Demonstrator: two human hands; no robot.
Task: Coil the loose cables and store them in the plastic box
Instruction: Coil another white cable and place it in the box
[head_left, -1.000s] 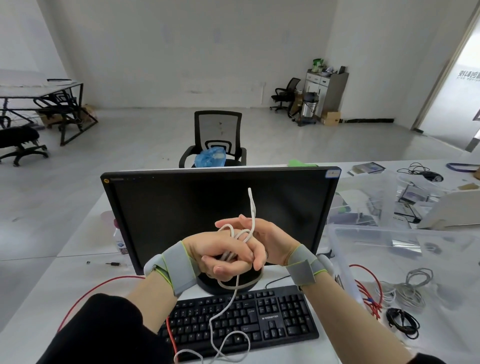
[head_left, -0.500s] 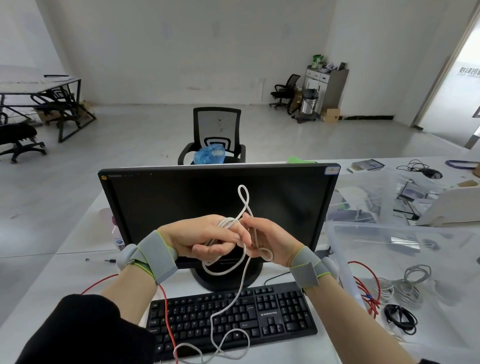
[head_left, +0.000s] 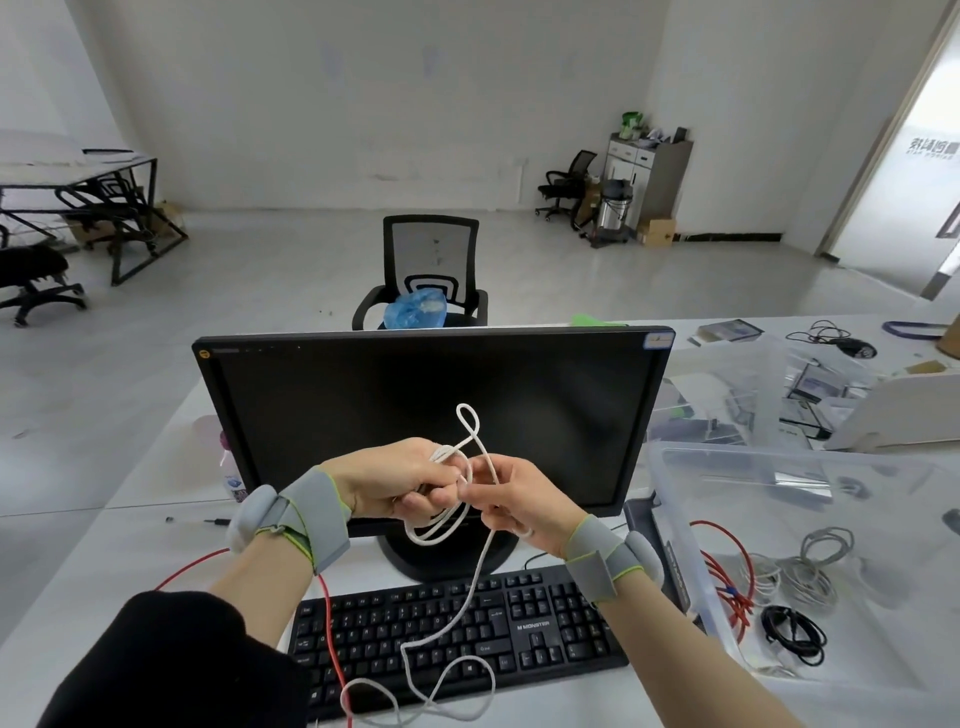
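Head view — one camera, looking forward and down.

Left hand (head_left: 402, 483): at the frame's centre, in front of the dark monitor (head_left: 431, 415); fingers curled round several gathered loops of the white cable (head_left: 470, 592), gripping the bundle.

Right hand (head_left: 511, 501): just right of the left one, almost touching it; thumb and fingers pinched a strand of the same cable beside the bundle.

White cable: a small loop stood up above the two hands against the screen; a few coils hung below the left hand; a loose run dropped from between the hands across the black keyboard (head_left: 545, 623) and curled in slack loops at the lower centre edge of the frame.

Plastic box (head_left: 675, 509): clear, at the right of the frame — well apart from the hands; inside lay a red cable (head_left: 727, 587), a grey coil (head_left: 815, 566) and a black coil (head_left: 795, 636).

Wrists: grey bands on both.

Red wire (head_left: 332, 639): ran over the left end of the keyboard and off to the left on the white desk (head_left: 130, 561).
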